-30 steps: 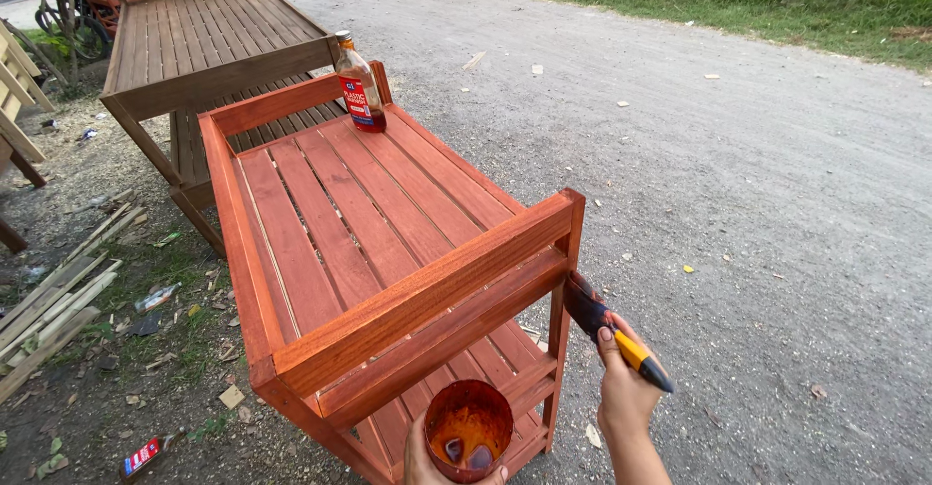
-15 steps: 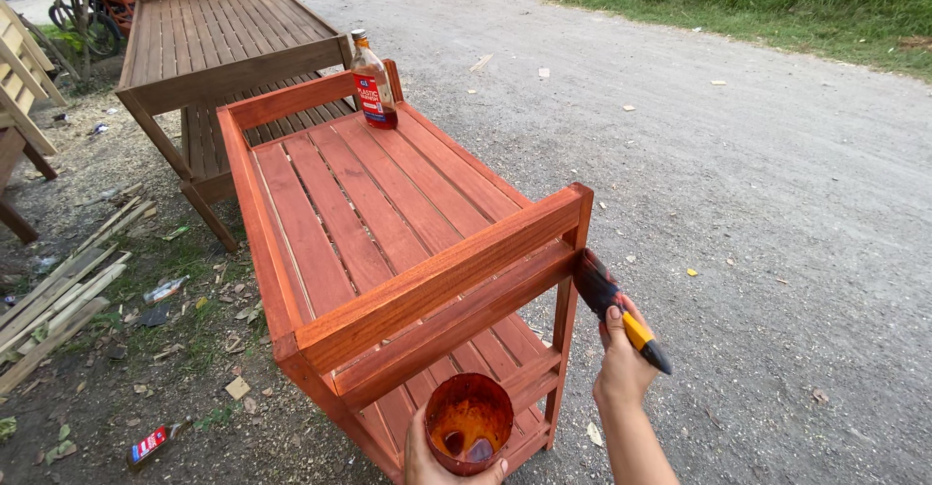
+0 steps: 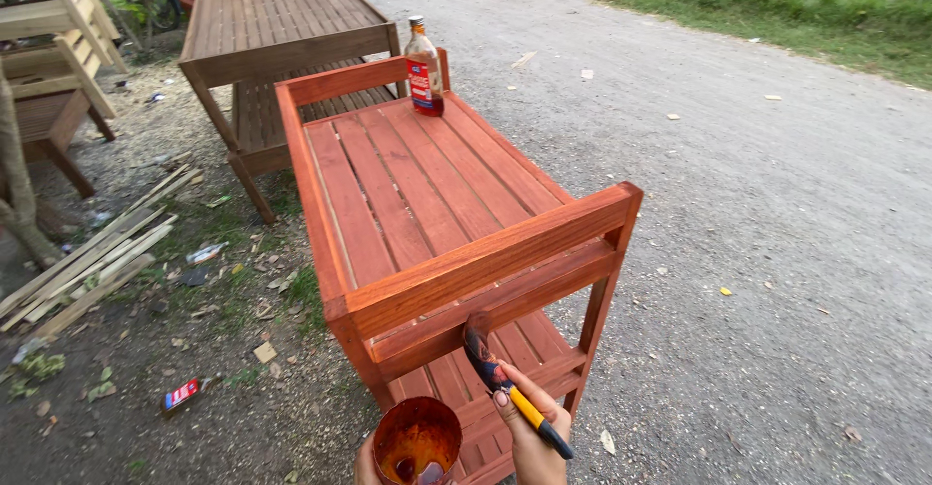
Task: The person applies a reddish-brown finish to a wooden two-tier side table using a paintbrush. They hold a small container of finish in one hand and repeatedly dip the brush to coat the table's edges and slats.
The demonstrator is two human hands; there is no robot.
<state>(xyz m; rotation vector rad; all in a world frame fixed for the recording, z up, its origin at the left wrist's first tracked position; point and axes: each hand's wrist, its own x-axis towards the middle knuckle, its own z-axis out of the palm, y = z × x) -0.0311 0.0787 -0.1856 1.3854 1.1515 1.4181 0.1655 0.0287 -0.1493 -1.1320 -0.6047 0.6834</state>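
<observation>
You are gripping a paintbrush (image 3: 505,386) in your right hand (image 3: 532,425), fingers closed around its black and yellow handle, with the stained bristles pointing up and away from your knuckles and touching the lower front rail of the reddish-brown slatted wooden cart (image 3: 437,223). Just to the left of that hand you are holding a small round cup (image 3: 417,440) with dark orange stain pooled inside; your left hand (image 3: 366,466) is showing only as a sliver at the bottom edge under the cup, so you cannot tell how its fingers are set, only that the cup is resting in it. Directly above the brush tip the upper front rail is running across, and beyond it the slatted top is stretching away from your hands. At the far end of that top, well away from both hands, a glass bottle (image 3: 423,66) with a red label and brownish liquid is standing upright against the back rail. Farther off past the cart, a darker brown slatted piece (image 3: 272,19) of the same build is standing on the ground. Out to the left of your cup hand, a bundle of pale wooden strips (image 3: 87,262) is lying in the dirt, and to the right of your brush hand a grey gravel road (image 3: 777,203) is spreading out.
</observation>
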